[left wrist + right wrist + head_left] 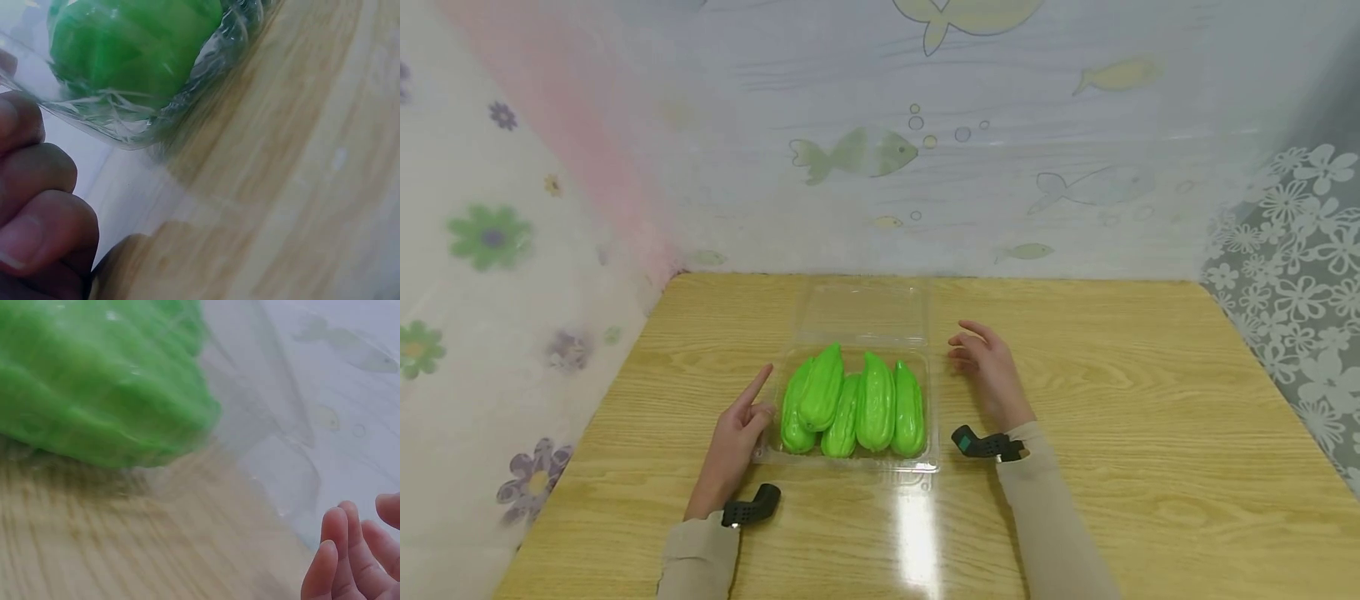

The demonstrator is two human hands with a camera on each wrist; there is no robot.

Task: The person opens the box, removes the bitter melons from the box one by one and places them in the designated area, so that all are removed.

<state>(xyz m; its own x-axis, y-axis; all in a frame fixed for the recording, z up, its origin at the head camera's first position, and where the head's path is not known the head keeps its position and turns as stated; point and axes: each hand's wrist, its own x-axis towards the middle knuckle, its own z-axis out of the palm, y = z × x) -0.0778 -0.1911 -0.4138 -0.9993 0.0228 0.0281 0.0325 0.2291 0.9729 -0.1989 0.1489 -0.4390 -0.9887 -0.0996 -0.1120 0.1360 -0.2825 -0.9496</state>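
In the head view, your left hand (735,439) lies beside the left edge of the box (935,417), forefinger straight and the other fingers curled, with nothing seen in their grasp; whether they touch the rim you cannot tell from here. Your right hand (992,375) is released, fingers loosely bent, a little apart from the right edge. Five gourds (876,404) sit in the box, on the table (1135,417) between your hands; the lid (862,312) is folded back toward the wall (865,225). To handle the box well, I'd steady it low on both side walls with light, even pressure, since such thin plastic will probably flex and slide. Mind the second gourd from the left: it leans over its neighbours and seems the likeliest to roll or foul the lid. The gourds are bright green, glossy, ribbed lengthwise and tapered at the far end; the table shows pale wood grain.

In the left wrist view, your curled fingers are close by the clear, creased corner of the box, a gourd's rounded end behind it. Keep the fingertips from denting that corner.

In the right wrist view, your fingers are near one another and hold nothing; a gourd shows bumpy flanks through hazy plastic. Bring the fingers in flat, I'd say, rather than hooked.
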